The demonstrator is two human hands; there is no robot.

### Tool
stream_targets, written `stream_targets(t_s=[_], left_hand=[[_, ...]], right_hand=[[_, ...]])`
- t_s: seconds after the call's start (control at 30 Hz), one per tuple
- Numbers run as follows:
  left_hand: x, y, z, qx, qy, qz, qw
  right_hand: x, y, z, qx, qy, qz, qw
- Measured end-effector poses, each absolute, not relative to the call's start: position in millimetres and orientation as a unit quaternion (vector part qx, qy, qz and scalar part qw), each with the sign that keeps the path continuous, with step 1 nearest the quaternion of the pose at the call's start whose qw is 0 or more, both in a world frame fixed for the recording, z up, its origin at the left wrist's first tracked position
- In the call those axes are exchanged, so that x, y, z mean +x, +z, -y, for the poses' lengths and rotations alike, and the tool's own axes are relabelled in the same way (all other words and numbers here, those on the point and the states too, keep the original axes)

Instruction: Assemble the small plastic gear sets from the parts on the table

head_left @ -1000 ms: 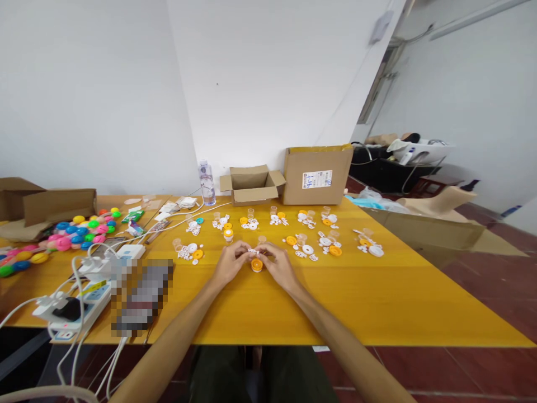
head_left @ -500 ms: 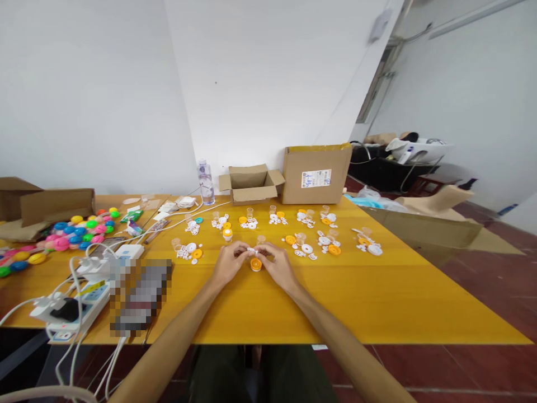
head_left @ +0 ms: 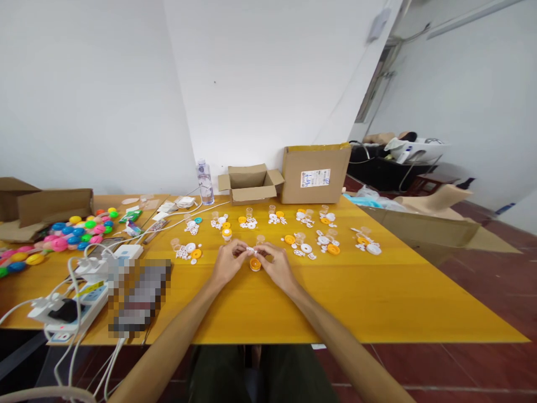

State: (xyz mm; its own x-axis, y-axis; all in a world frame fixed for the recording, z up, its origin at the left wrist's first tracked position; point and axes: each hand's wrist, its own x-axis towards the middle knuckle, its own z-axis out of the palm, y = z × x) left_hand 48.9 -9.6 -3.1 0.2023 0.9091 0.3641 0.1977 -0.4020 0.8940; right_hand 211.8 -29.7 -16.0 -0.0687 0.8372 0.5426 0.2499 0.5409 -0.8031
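My left hand [head_left: 230,262] and my right hand [head_left: 273,263] meet over the middle of the table, fingers pinched together. Between their fingertips is a small white plastic part [head_left: 250,250], too small to make out fully; both hands grip it. Just below the fingertips, an orange and white round piece [head_left: 255,264] stands on the table. A clear plastic cup [head_left: 260,239] is partly hidden behind my right fingers. Beyond my left hand stands another orange and white round piece [head_left: 226,232].
Groups of white gears, orange wheels [head_left: 333,249] and clear cups spread across the table [head_left: 335,308]. An open carton [head_left: 251,194], a closed carton [head_left: 314,190] and a bottle [head_left: 205,182] stand at the back. Left lie a power strip [head_left: 94,299], cables and colourful balls [head_left: 78,232].
Both hands stay almost in place, still pinching the small white part. The whole view has shifted very slightly.
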Motion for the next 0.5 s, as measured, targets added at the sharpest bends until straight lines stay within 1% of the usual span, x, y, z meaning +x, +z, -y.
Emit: stream_targets(t_s=[0.5], left_hand=[[47.2, -3.3, 8.6, 0.693, 0.485, -0.387, 0.367]], right_hand=[[212.1, -19.4, 27.8, -0.395, 0.248, 0.686, 0.558]])
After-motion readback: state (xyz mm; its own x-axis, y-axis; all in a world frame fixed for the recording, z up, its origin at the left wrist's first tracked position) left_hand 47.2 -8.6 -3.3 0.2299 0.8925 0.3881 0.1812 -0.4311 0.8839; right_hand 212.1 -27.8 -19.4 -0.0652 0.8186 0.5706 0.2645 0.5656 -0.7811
